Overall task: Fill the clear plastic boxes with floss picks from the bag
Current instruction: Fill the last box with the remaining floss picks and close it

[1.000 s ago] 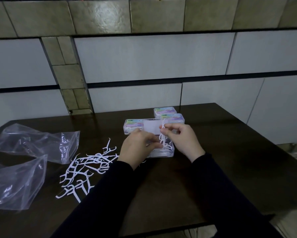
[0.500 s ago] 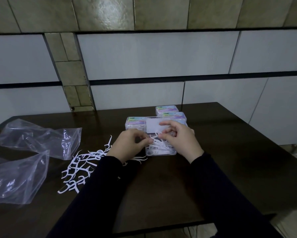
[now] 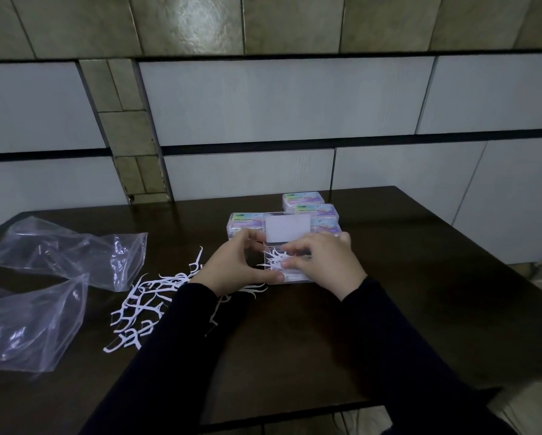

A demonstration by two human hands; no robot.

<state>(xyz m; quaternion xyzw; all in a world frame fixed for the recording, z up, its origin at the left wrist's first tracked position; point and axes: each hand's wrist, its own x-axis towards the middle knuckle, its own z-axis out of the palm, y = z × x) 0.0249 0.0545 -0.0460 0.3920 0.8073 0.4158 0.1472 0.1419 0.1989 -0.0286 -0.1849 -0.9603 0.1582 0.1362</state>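
An open clear plastic box (image 3: 290,277) lies mid-table with its lid (image 3: 287,228) raised; white floss picks (image 3: 276,259) lie inside it. My left hand (image 3: 232,268) curls round the box's left side, thumb along its front edge. My right hand (image 3: 323,262) is over the box's right half, its fingers curled down onto the picks inside. A loose pile of white floss picks (image 3: 144,301) lies on the table left of my left arm. Two clear plastic bags (image 3: 72,249) (image 3: 28,324) lie crumpled at the far left.
Three closed, labelled boxes stand behind the open one: one at left (image 3: 243,222) and two stacked back at right (image 3: 313,211). The dark table (image 3: 420,277) ends near a tiled wall behind and drops off at the right and front.
My right hand has lowered the pinched bunch of picks into the box and now presses on them. My left hand has shifted from the picks to the box's left side.
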